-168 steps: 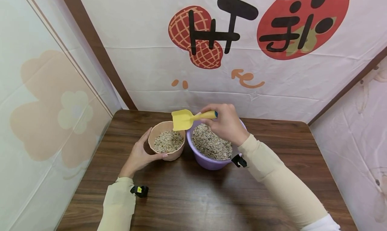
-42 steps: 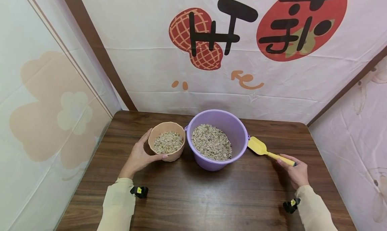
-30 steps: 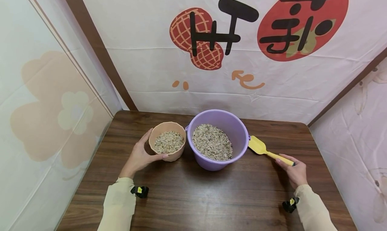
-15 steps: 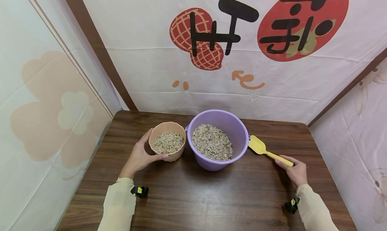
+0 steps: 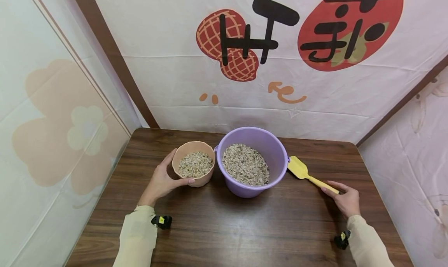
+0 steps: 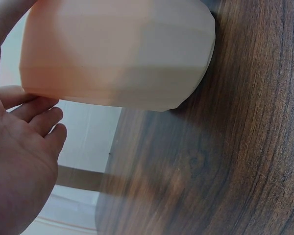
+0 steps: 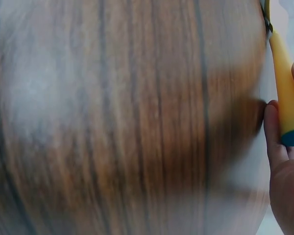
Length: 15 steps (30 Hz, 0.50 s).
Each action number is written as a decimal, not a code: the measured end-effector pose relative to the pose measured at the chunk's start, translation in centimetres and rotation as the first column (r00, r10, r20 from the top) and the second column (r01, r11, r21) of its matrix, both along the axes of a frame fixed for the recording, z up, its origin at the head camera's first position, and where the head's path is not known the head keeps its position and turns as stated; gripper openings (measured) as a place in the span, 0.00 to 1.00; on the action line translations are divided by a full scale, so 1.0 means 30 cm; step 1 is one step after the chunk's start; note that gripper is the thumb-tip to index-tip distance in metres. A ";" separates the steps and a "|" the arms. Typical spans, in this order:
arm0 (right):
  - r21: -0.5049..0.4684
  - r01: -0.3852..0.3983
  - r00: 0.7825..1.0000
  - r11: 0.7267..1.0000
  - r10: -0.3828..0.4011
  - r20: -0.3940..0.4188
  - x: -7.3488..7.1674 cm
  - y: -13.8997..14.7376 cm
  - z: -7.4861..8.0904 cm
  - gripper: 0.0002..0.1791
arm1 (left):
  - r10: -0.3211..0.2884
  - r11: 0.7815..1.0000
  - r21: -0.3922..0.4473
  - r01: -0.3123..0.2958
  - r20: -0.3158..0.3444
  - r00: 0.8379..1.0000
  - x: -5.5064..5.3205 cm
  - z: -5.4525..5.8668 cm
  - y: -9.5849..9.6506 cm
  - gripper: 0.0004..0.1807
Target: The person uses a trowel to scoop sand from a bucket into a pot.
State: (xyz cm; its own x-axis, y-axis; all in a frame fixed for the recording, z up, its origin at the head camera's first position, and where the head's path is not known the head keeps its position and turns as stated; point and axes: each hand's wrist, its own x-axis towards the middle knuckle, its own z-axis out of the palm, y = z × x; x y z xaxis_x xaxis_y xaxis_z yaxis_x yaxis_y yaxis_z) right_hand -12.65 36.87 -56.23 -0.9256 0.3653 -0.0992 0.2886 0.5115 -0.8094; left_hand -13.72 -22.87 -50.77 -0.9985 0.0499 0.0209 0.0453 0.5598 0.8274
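My left hand [image 5: 162, 183] holds a peach faceted bowl [image 5: 204, 180] by its side, thumb on the near wall and fingers around the left. In the left wrist view the bowl [image 6: 122, 54] stands on the wood with fingertips against its wall. The bowl contains pale flaky grains [image 5: 195, 164]. A yellow toy shovel [image 5: 298, 167] lies to the right of the purple bucket [image 5: 245, 190], its blade by the bucket's handle lug. My right hand [image 5: 347, 201] is at the handle's end, fingers extended and loose along it. In the right wrist view the shovel's handle [image 7: 288, 88] shows its blue tip.
Inside the purple bucket is a larger heap of the same grains [image 5: 245, 164]. Bowl and bucket stand side by side near the back of the brown wooden table [image 5: 241, 232]. A printed white cloth [image 5: 175, 88] hangs behind the table, with more panels at both sides.
Earlier my right hand held the shovel over the bowl; the shovel then came down right of the bucket. Just now the right hand slides back along the handle while the shovel stays. Left hand unchanged.
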 end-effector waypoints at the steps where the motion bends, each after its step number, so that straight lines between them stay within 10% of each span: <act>1: 0.001 0.003 1.000 1.000 -0.003 -0.002 0.002 0.003 0.000 0.29 | 0.000 1.000 -0.001 0.000 0.000 1.000 0.001 0.000 0.000 0.69; 15: 0.015 -0.038 0.999 0.999 0.038 -0.013 0.022 0.033 -0.004 0.31 | -0.001 1.000 -0.009 0.001 -0.011 1.000 0.003 -0.002 -0.006 0.69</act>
State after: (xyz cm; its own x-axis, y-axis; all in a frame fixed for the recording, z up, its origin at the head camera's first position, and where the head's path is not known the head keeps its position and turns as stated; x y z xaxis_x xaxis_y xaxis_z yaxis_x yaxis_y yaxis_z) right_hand -11.98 37.87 -56.36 -0.9399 0.3314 -0.0820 0.2584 0.5336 -0.8053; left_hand -13.63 -23.06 -50.83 -0.9982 0.0516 0.0313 0.0551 0.5675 0.8215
